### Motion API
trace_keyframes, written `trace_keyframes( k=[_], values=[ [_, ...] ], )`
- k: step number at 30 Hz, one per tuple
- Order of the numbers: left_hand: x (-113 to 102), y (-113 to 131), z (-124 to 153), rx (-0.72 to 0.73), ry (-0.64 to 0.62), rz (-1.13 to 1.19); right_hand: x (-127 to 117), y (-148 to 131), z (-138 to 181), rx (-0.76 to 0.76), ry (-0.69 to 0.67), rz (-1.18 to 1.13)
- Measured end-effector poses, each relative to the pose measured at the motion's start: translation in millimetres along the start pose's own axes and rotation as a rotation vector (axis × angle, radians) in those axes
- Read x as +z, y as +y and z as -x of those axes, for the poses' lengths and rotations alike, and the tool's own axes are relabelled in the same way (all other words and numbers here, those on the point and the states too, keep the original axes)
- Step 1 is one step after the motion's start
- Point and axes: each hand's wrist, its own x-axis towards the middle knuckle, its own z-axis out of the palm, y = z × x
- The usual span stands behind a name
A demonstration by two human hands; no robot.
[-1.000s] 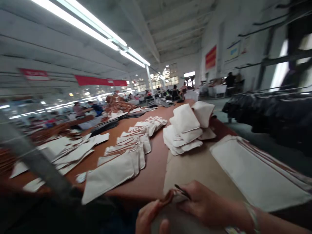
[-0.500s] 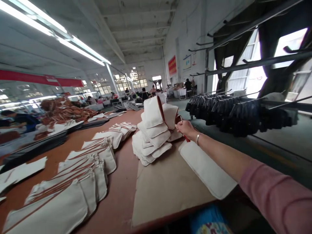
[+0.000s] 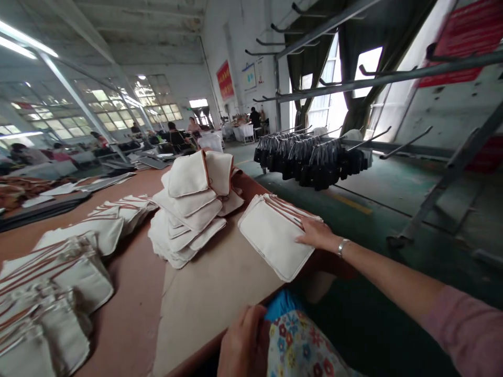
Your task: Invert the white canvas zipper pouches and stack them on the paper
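My right hand (image 3: 317,235) is closed on the right end of a small bundle of white fabric pouches (image 3: 271,235) with brown edging, its thumb on the top face. The bundle lies slanted at the right edge of the table, on a sheet of brown board (image 3: 204,298). Beside it on the left rises an uneven pile of similar white pouches (image 3: 190,175). My left hand (image 3: 243,340) is low at the front table edge, next to a floral apron (image 3: 293,340). Its fingers are curled, and what they hold, if anything, is hidden.
Rows of overlapping white pouches (image 3: 78,262) cover the table's left part. Dark flat pieces (image 3: 43,209) lie farther back. Right of the table stands a metal rack (image 3: 424,209) with hooks, where black items (image 3: 310,162) hang. People sit working in the background.
The view has swung to the right. My right hand has come from beside the pile to the pouches at the table's right edge, now a fanned bundle. My left hand has come into view.
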Motion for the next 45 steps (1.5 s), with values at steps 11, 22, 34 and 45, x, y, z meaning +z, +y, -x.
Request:
trace_keyframes(
  k=[11,22,34,45],
  values=[
    [46.8,45.7,-151.6,0.239,-0.118,-0.293,-1.8,-6.5,25.4,0.009,0.109,-0.323],
    [75.2,52.1,-199.0,0.489,-0.404,-0.478,47.4,-1.6,87.5,0.183,-0.3,-0.798],
    [58.4,15.4,-176.9,0.498,-0.542,-0.532,-5.2,-39.0,9.0,0.045,-0.089,-0.861],
    [-75.4,-41.8,-2.9,0.07,-0.684,-0.273,22.3,-39.4,-35.0,0.175,-0.114,-0.78]
  ],
)
